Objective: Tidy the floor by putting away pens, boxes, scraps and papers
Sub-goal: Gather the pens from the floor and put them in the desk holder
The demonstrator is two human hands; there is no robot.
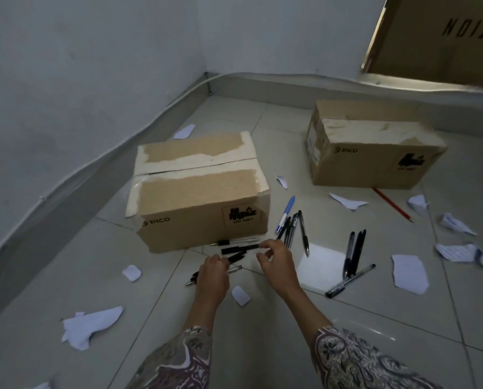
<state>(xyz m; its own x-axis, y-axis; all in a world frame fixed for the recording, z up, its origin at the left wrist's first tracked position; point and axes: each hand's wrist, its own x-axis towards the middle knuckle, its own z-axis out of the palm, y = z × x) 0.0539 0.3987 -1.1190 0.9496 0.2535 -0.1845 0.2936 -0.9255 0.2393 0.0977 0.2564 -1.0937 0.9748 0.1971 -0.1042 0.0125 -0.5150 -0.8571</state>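
A bundle of black pens (206,272) is gripped in the left hand (213,273) and could be spilled if more are crammed in. The right hand (276,262) is held with fingers (265,244) loosely curled and empty, just beside a black pen (238,249) lying before the nearer cardboard box (198,189) on the floor (375,332).

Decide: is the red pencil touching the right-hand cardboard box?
Touching. In the head view, the red pencil's upper end meets the bottom edge of the right-hand cardboard box, with no floor visible between.
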